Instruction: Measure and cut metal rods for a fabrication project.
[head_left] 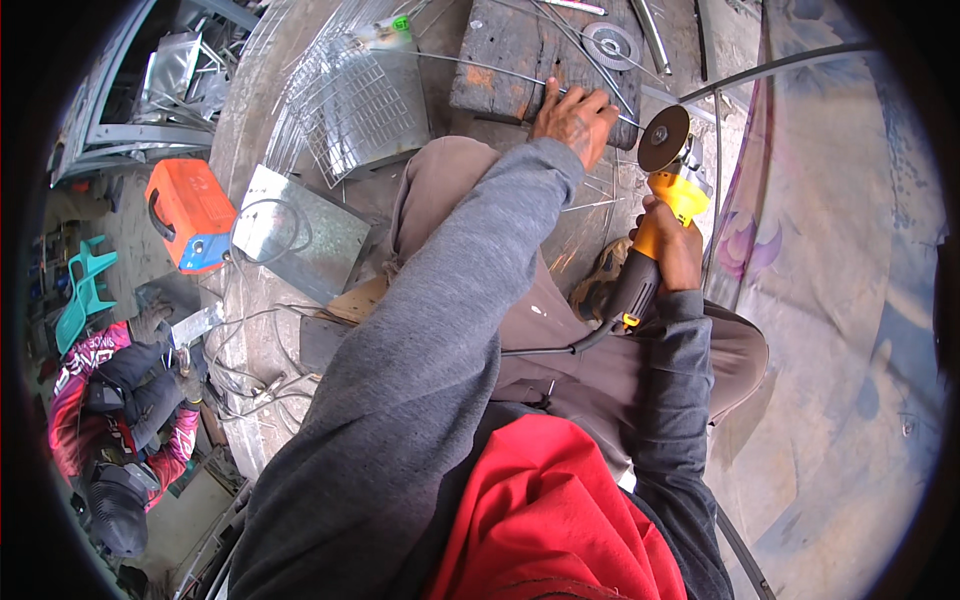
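Observation:
My right hand [676,248] is wrapped around the body of a yellow and black angle grinder [680,196]. Its brown cutting disc [660,140] faces up and stands close to the end of a thin metal rod [490,66]. With curled fingers, my left hand [577,122] presses that rod against a dark, worn wooden block [500,95]. I cannot tell whether the disc touches the rod. A spare grinding disc [611,46] lies on the block, with other thin rods around it.
Wire mesh [350,110] and sheet metal [290,235] lie to the left. An orange and blue machine [195,205] stands beyond them, near tangled cables [265,370]. At lower left another person [125,420] works. A patterned sheet [830,260] hangs along the right.

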